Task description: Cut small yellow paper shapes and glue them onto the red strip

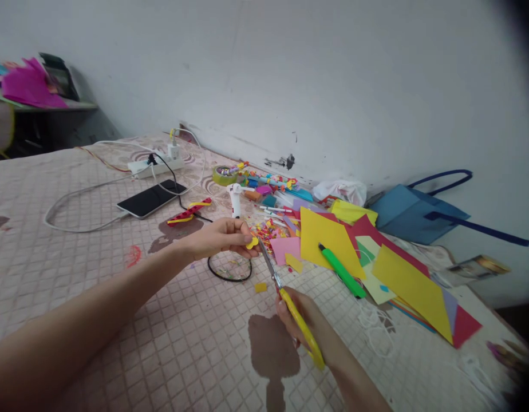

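Between the thumb and fingers of my left hand [225, 236] is a small yellow paper piece [252, 243] with a rounded edge. My right hand [302, 316] is closed around the yellow handles of a pair of scissors [302, 326]. The metal blades point up and to the left, their tips right beside the yellow piece; whether they touch it I cannot tell. Below the blades a small yellow scrap [260, 287] lies on the patterned table cover [182, 343]. Behind my left hand stands a white glue gun [235, 200], its cord looping on the cover.
Coloured sheets [328, 243], a green cutter [342, 271] and white string [378, 329] lie to the right. Paper scraps [271, 230] heap behind the scissors. A phone [152, 199] and a power strip [157, 167] with cables are at the left; a blue bag [414, 214] leans by the wall.
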{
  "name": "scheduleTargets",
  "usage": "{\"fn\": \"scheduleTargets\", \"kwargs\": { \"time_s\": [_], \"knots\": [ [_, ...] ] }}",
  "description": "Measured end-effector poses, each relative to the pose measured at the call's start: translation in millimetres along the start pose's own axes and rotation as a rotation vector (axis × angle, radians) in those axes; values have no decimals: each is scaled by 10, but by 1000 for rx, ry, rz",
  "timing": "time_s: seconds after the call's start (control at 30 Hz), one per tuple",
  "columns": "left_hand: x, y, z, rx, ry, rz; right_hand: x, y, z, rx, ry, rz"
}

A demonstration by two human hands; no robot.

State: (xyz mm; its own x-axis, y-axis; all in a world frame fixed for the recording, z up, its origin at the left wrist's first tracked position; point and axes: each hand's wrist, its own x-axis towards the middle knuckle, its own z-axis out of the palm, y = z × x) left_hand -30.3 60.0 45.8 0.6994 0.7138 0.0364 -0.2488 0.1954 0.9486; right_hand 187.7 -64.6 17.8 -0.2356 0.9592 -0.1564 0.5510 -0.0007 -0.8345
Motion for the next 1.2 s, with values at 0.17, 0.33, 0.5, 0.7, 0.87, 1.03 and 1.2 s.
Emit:
{"fn": "scheduleTargets", "kwargs": {
  "time_s": [0.17, 0.33, 0.5, 0.7, 0.87, 1.03, 1.2],
  "knots": [
    [13, -13, -27, 11, -19, -6, 15, 12, -15, -31, 3, -13],
    [19, -29, -51, 17, -28, -9, 17, -13, -15, -41, 28, -19],
    [18, -20, -49, 30, -26, -14, 9, -32, -18, 10, 23, -16],
    [15, -16, -34, 26, -3, -12, 8, 7, -6, 54, 54, -14],
    [13, -13, -43, 27, -11, -16, 26, -2, 10, 118, 44, 16],
    [7, -2, -34, 40, -5, -19, 48, 35, 25, 174, 22, 105],
    [-8, -28, 77, 78, 8, -77, 65, 43, 38, 317, 65, 122]
  ]
}}
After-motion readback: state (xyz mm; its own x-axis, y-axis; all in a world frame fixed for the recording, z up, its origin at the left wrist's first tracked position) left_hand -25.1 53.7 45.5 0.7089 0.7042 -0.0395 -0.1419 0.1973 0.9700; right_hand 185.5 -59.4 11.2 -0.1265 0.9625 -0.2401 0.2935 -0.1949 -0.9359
